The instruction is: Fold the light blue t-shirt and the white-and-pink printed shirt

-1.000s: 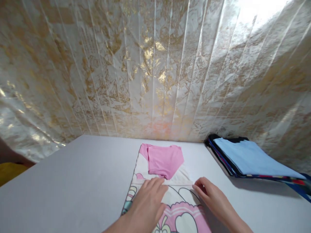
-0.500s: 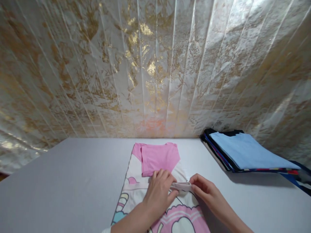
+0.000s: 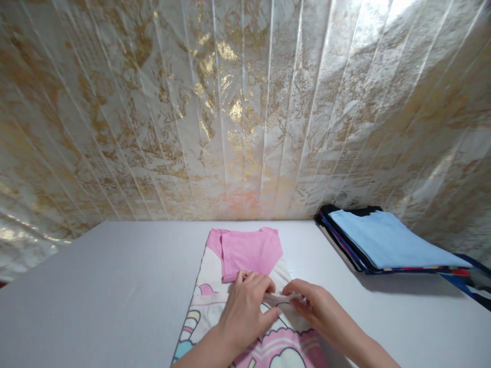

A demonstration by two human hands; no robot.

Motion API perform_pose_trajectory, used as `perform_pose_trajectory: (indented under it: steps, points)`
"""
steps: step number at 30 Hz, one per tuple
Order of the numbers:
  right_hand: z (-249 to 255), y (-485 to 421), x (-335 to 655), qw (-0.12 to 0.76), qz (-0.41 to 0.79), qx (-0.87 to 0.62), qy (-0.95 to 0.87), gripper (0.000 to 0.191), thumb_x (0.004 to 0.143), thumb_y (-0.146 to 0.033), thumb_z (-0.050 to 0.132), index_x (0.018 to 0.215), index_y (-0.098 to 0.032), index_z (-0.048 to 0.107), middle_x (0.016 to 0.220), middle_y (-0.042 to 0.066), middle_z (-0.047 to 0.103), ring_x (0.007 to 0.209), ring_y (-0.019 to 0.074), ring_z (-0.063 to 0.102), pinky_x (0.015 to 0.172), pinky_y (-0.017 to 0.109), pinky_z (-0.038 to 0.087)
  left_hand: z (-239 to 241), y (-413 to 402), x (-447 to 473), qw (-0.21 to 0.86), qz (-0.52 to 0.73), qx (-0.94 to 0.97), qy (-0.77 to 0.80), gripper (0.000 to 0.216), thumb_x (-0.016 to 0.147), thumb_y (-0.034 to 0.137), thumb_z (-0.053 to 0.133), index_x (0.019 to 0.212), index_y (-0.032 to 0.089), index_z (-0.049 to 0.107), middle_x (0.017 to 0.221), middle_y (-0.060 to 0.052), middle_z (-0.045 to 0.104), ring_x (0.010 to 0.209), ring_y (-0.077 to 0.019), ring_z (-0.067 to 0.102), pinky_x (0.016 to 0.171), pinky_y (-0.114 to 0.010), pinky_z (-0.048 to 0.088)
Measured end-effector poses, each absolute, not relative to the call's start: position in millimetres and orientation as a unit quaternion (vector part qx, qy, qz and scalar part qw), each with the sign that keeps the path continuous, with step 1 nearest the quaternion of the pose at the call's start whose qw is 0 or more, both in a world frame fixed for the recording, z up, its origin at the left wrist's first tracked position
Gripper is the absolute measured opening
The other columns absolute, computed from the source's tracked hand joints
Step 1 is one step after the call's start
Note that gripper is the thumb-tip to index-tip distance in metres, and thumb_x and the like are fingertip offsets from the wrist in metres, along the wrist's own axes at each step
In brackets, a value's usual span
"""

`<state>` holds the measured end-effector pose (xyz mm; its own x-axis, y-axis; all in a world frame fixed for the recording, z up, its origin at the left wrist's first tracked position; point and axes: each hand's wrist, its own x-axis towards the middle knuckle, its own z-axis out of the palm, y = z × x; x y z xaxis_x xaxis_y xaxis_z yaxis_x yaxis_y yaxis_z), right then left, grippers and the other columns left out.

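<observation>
A pink and white garment (image 3: 249, 250) with cartoon print lies folded long and narrow in front of me, its pink sleeve turned in over the upper part. Across its middle runs a pale hem (image 3: 209, 300). My left hand (image 3: 249, 306) rests on the cloth just at this hem, fingers bent over it and thumb spread apart. At the right side, my right hand (image 3: 316, 309) has the end of the hem pinched between thumb and fingers, slightly raised. The fingertips of the left hand are partly hidden.
On the right of the white table (image 3: 115, 286) lies a stack of folded clothes, a light blue one (image 3: 387, 240) on top of darker ones. A dark blue strap (image 3: 460, 286) trails off it. Behind the table hangs a shiny gold and silver sheet (image 3: 238, 112).
My right hand has shifted left along the hem, closer to my left hand, bringing the hem's end inward. My left hand stays nearly in place. The view has tilted slightly.
</observation>
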<state>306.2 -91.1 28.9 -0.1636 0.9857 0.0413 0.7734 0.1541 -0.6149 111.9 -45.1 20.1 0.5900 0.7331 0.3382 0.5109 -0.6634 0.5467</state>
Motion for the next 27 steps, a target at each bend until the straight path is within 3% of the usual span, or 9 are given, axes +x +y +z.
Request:
perform_pose_trajectory:
  steps: [9, 13, 15, 19, 23, 27]
  points:
    - [57.4, -97.1, 306.8, 0.074, 0.156, -0.615, -0.769, 0.037, 0.069, -0.003, 0.048, 0.088, -0.028, 0.068, 0.096, 0.002, 0.067, 0.089, 0.0196, 0.063, 0.074, 0.026, 0.039, 32.0, -41.5, 101.3, 0.188, 0.176, 0.872, 0.415, 0.029, 0.068, 0.033, 0.076, 0.088, 0.02, 0.061, 0.091, -0.001, 0.065, 0.085, -0.0225, 0.056, 0.078, -0.033, 0.036]
    - [58.0, -96.6, 304.4, 0.037, 0.147, -0.633, -0.759, 0.035, 0.071, -0.005, 0.05, 0.09, -0.028, 0.069, 0.097, 0.002, 0.067, 0.089, 0.0215, 0.063, 0.073, 0.027, 0.039, 47.7, -32.5, 93.2, 0.241, 0.145, 0.865, 0.416, 0.015, 0.084, 0.035, 0.061, 0.088, 0.021, 0.064, 0.088, -0.001, 0.068, 0.083, -0.0208, 0.06, 0.072, -0.028, 0.037]
    - [58.5, -96.3, 303.7, 0.029, 0.146, -0.639, -0.755, 0.035, 0.071, -0.004, 0.05, 0.09, -0.028, 0.069, 0.098, 0.002, 0.068, 0.089, 0.0214, 0.064, 0.071, 0.027, 0.039, 50.3, -26.4, 89.8, 0.247, 0.137, 0.868, 0.408, 0.016, 0.089, 0.023, 0.05, 0.084, 0.021, 0.065, 0.085, 0.0, 0.069, 0.081, -0.0185, 0.061, 0.07, -0.026, 0.038]
    - [63.8, -97.8, 304.4, 0.045, 0.133, -0.636, -0.759, 0.032, 0.074, -0.004, 0.048, 0.089, -0.025, 0.067, 0.096, 0.003, 0.069, 0.085, 0.0197, 0.065, 0.068, 0.025, 0.038, 51.9, -15.8, 80.4, 0.264, 0.08, 0.875, 0.397, 0.026, 0.076, 0.008, 0.047, 0.084, 0.022, 0.067, 0.088, 0.001, 0.071, 0.083, -0.0166, 0.063, 0.07, -0.023, 0.039]
    - [68.6, -100.3, 305.2, 0.06, 0.126, -0.639, -0.756, 0.028, 0.076, -0.005, 0.046, 0.087, -0.023, 0.064, 0.091, 0.002, 0.07, 0.079, 0.018, 0.065, 0.066, 0.024, 0.038, 59.8, -11.1, 70.2, 0.293, 0.028, 0.883, 0.366, 0.034, 0.067, 0.006, 0.05, 0.089, 0.024, 0.068, 0.088, 0.003, 0.07, 0.081, -0.0154, 0.062, 0.067, -0.021, 0.039]
    - [67.2, -101.8, 305.9, 0.084, 0.139, -0.633, -0.757, 0.027, 0.075, -0.004, 0.045, 0.088, -0.023, 0.06, 0.086, 0.002, 0.07, 0.077, 0.0173, 0.064, 0.066, 0.024, 0.037, 60.9, -13.2, 72.0, 0.309, 0.031, 0.868, 0.387, 0.026, 0.066, 0.013, 0.057, 0.088, 0.023, 0.067, 0.083, 0.003, 0.069, 0.074, -0.0152, 0.061, 0.06, -0.021, 0.036]
